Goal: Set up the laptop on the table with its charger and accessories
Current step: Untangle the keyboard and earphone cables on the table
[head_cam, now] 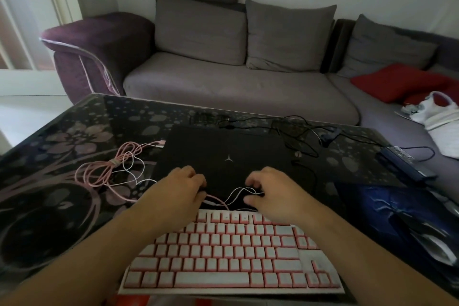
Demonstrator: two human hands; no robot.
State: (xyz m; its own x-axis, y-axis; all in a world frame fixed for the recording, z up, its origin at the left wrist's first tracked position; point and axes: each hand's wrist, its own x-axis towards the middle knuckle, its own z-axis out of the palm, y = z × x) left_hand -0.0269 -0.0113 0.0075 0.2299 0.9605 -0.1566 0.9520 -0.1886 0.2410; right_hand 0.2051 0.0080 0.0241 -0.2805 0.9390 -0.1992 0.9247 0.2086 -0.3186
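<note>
Black closed laptop [223, 156] lies under both hands: left hand [185, 186] and right hand [270, 194] curl on its near edge.

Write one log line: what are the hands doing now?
laptop: closed on table | left hand: curled at front edge | right hand: curled at front edge | pink cable: beside | keyboard: in front

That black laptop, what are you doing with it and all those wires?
A person is setting up a computer on a glass table. The black laptop lies closed, and both hands, the left hand and the right hand, rest curled at its near edge, apparently about to lift the lid. A pink cable runs under the hands toward the pink and white keyboard in front. Black cables lie behind the laptop, and a mouse pad sits to the right.
</note>
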